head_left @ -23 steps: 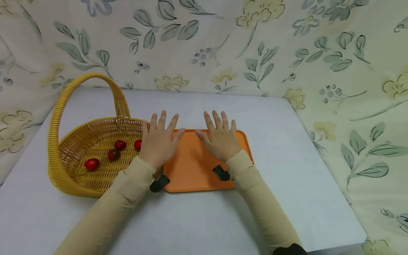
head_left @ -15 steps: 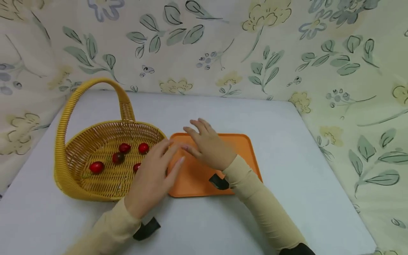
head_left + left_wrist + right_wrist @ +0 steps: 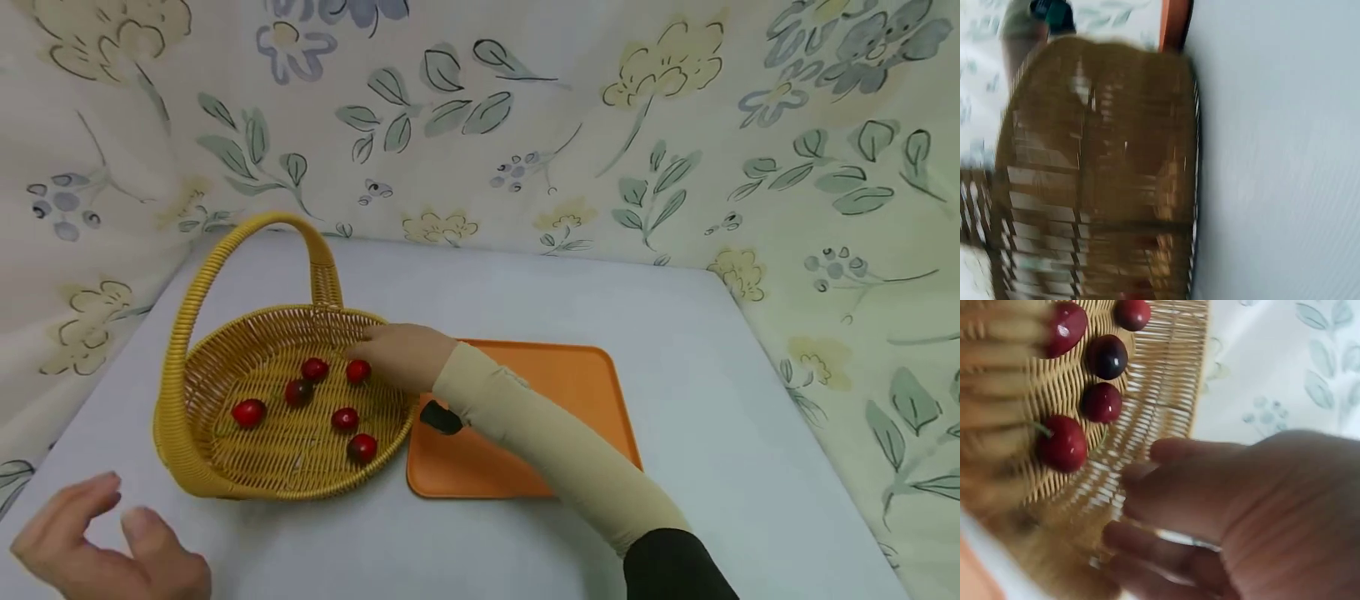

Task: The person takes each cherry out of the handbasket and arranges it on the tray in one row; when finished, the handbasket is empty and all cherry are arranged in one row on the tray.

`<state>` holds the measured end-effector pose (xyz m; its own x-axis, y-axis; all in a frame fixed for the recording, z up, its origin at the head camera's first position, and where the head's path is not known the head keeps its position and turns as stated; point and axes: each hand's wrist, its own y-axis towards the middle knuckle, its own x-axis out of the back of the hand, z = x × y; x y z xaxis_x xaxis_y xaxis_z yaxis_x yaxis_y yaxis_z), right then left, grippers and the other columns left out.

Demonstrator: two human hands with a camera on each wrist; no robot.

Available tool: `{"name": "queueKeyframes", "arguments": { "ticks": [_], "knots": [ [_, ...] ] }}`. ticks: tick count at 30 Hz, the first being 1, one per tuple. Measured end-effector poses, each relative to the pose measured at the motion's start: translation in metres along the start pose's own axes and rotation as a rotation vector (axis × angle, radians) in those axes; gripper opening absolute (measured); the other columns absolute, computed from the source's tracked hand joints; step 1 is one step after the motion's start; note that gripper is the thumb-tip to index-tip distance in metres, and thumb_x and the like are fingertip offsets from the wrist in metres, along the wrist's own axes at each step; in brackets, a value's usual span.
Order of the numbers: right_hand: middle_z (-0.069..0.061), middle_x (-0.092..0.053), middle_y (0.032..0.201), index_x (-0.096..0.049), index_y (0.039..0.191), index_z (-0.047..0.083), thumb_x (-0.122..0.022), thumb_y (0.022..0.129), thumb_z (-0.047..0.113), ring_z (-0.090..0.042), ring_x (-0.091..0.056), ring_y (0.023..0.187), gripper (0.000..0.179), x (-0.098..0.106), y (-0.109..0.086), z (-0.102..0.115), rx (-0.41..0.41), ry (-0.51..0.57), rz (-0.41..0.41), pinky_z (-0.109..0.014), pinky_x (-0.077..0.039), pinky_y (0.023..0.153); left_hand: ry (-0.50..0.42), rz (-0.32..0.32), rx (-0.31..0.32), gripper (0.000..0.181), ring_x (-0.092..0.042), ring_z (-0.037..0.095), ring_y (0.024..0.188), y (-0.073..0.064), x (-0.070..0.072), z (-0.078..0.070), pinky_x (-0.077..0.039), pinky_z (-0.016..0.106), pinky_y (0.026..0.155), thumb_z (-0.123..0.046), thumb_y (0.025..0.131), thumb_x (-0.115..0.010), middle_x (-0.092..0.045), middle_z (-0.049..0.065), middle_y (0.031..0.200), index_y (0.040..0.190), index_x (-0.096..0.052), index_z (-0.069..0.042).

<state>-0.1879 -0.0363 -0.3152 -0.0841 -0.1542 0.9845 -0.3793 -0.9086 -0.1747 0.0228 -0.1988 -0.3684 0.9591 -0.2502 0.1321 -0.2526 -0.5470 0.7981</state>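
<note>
A yellow wicker basket [image 3: 322,492] with a tall handle holds several dark red cherries, among them one near its right wall [image 3: 358,372] and one at its left [image 3: 248,412]. My right hand [image 3: 408,354] reaches over the basket's right rim, fingers loosely bent and holding nothing. In the right wrist view a stemmed cherry [image 3: 1063,444] lies a short way from those fingertips. At the lower left, my left hand [image 3: 112,542] hovers in front of the basket, fingers and thumb apart with nothing between them. The left wrist view, blurred, shows the basket's side [image 3: 1104,156] and no left hand.
An orange tray [image 3: 555,375] lies against the basket's right side, partly hidden under the right sleeve [image 3: 540,425]. Both stand on a white table [image 3: 720,467]. A floral cloth [image 3: 555,125] hangs behind and to the sides.
From over the tray, my right hand has moved left to the basket. My left hand has swung away to the lower left, uncovering the cherries. The view has shifted slightly.
</note>
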Motion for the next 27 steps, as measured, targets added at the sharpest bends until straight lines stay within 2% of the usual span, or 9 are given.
{"name": "queueKeyframes", "arguments": {
  "ticks": [2, 6, 8, 11, 13, 16, 19, 24, 27],
  "knots": [
    [0.004, -0.06, 0.128, -0.055, 0.135, 0.022, -0.055, 0.097, 0.011, -0.01, -0.054, 0.118, 0.04, -0.001, 0.013, 0.002, -0.013, 0.026, 0.087, -0.02, -0.043, 0.094, 0.114, 0.065, 0.273, 0.033, -0.037, -0.002, 0.119, 0.004, -0.004, 0.018, -0.026, 0.021, 0.1, -0.025, 0.095, -0.042, -0.037, -0.021, 0.124, 0.122, -0.052, -0.01],
    [0.006, -0.055, 0.136, -0.051, 0.139, 0.023, -0.053, 0.097, 0.01, -0.01, -0.046, 0.128, 0.044, -0.007, 0.032, 0.003, -0.001, 0.104, 0.237, -0.019, -0.036, 0.102, 0.134, 0.294, 0.443, 0.041, -0.027, 0.001, 0.132, 0.006, -0.01, 0.057, -0.02, 0.024, 0.108, -0.023, 0.098, -0.038, -0.03, -0.017, 0.137, 0.139, -0.038, -0.022],
    [0.007, -0.053, 0.138, -0.052, 0.139, 0.023, -0.052, 0.098, 0.011, -0.01, -0.044, 0.13, 0.043, -0.011, 0.037, 0.004, 0.013, 0.122, 0.273, -0.019, -0.034, 0.104, 0.12, 0.436, 0.557, 0.042, -0.02, 0.006, 0.138, 0.006, -0.013, 0.065, -0.015, 0.028, 0.113, -0.021, 0.1, -0.038, -0.026, -0.012, 0.143, 0.142, -0.034, -0.023],
    [0.007, -0.055, 0.135, -0.054, 0.136, 0.023, -0.052, 0.098, 0.01, -0.009, -0.047, 0.127, 0.041, -0.017, 0.042, 0.006, 0.036, 0.126, 0.285, -0.018, -0.035, 0.102, 0.07, 0.659, 0.734, 0.046, -0.026, 0.008, 0.134, 0.005, -0.013, 0.071, -0.017, 0.015, 0.107, -0.017, 0.101, -0.041, -0.027, -0.004, 0.143, 0.144, -0.028, -0.023],
    [0.007, -0.058, 0.131, -0.057, 0.133, 0.021, -0.053, 0.097, 0.01, -0.009, -0.05, 0.123, 0.038, -0.017, 0.043, 0.007, 0.038, 0.14, 0.286, -0.018, -0.037, 0.1, 0.042, 0.756, 0.828, 0.052, -0.026, 0.006, 0.132, 0.004, -0.011, 0.074, -0.018, 0.006, 0.1, -0.019, 0.1, -0.045, -0.027, -0.003, 0.143, 0.146, -0.021, -0.026],
    [0.006, -0.062, 0.123, -0.061, 0.128, 0.02, -0.055, 0.095, 0.007, -0.008, -0.054, 0.116, 0.036, -0.015, 0.043, 0.008, 0.021, 0.145, 0.287, -0.018, -0.041, 0.094, 0.032, 0.804, 0.927, 0.062, -0.022, 0.002, 0.133, 0.0, -0.007, 0.076, -0.018, -0.002, 0.091, -0.025, 0.1, -0.044, -0.02, -0.006, 0.147, 0.147, -0.005, -0.036],
    [0.006, -0.063, 0.118, -0.062, 0.124, 0.02, -0.058, 0.093, 0.005, -0.008, -0.056, 0.112, 0.035, -0.014, 0.043, 0.007, -0.004, 0.117, 0.278, -0.018, -0.042, 0.091, -0.01, 0.748, 0.952, 0.061, -0.025, 0.002, 0.132, -0.003, -0.01, 0.076, -0.02, -0.001, 0.092, -0.021, 0.099, -0.045, -0.025, -0.008, 0.145, 0.146, -0.009, -0.036],
    [0.003, -0.057, 0.125, -0.054, 0.134, 0.021, -0.057, 0.095, 0.009, -0.008, -0.054, 0.107, 0.041, -0.002, 0.034, 0.004, -0.021, 0.112, 0.19, -0.018, -0.043, 0.09, -0.021, 0.689, 0.906, 0.059, -0.025, -0.002, 0.132, -0.005, -0.015, 0.08, -0.017, -0.001, 0.095, -0.012, 0.099, -0.044, -0.029, -0.011, 0.143, 0.146, -0.017, -0.034],
    [-0.003, -0.05, 0.124, -0.049, 0.138, 0.02, -0.058, 0.095, 0.013, -0.008, -0.054, 0.099, 0.045, 0.017, 0.014, -0.002, -0.019, 0.192, 0.025, -0.017, -0.044, 0.084, -0.023, 0.678, 0.869, 0.059, -0.025, -0.004, 0.131, -0.004, -0.017, 0.082, -0.016, -0.001, 0.097, -0.009, 0.098, -0.043, -0.03, -0.013, 0.142, 0.146, -0.019, -0.033]
  ]
}}
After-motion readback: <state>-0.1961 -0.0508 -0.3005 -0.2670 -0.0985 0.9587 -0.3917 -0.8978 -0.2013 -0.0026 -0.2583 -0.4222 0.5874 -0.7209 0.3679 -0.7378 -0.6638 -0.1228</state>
